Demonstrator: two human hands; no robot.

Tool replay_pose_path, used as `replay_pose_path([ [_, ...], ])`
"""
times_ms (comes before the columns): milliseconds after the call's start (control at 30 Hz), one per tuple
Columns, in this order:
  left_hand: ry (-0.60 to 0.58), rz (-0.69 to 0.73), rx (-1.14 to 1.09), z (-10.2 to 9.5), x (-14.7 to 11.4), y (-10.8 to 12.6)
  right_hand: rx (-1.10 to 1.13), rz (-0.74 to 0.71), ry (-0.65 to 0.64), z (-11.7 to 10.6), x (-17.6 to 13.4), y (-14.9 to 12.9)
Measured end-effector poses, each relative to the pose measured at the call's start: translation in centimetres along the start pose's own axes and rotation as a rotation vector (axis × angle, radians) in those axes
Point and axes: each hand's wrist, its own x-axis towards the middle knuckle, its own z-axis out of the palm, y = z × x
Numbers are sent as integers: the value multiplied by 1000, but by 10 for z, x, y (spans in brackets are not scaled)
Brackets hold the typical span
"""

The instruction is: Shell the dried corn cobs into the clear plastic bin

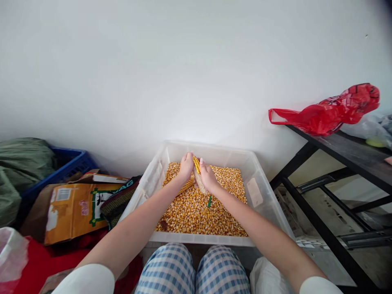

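Note:
A partly stripped corn cob [200, 183] is held between my hands over a plastic bin. Yellow kernels still cover its upper end, while the lower part is pale and bare. My left hand [186, 166] is closed at the cob's upper left side, and my right hand [208, 178] is wrapped round its right side with the thumb up. Below my left hand, a second corn cob [186, 187] with its kernels on lies on the loose corn kernels [196, 216]. A small green piece [210, 201] sits just below my right hand.
The translucent bin [208, 239] stands before my knees against a white wall. To the left are a cardboard box [72, 210], a mesh bag [122, 202] and a blue crate [72, 163]. On the right, a black-framed table [352, 151] carries a red plastic bag [330, 112].

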Motion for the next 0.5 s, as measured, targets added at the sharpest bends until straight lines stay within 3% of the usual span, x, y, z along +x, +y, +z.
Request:
replay_pose_path([
  [167,-103,-124,-40,-2,-2,-1,135,92,-48,1,1,-1],
  [500,-130,-144,-165,0,3,5,299,24,-47,-4,12,3],
])
